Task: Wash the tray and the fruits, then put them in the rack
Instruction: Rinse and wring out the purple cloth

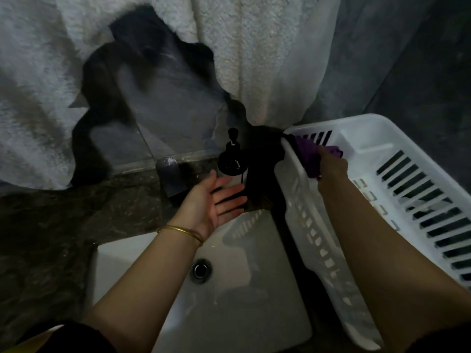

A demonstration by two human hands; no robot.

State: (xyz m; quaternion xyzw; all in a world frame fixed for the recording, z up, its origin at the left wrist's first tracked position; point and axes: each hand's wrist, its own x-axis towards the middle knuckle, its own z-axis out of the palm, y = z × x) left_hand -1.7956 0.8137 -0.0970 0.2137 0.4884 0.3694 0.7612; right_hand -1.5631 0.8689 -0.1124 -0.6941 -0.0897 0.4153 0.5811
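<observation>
Now, step: seemingly racking a washed fruit [307,156].
Right hand [331,166]: grips the purple fruit at rack [377,138] corner, centre right.
Left hand [216,200]: open, palm up, beside dispenser [230,159].
Next: release fruit inside rack.

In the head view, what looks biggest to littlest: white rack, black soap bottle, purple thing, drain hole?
1. white rack
2. black soap bottle and purple thing look alike; the right hand hides part of the purple thing
3. drain hole
</observation>
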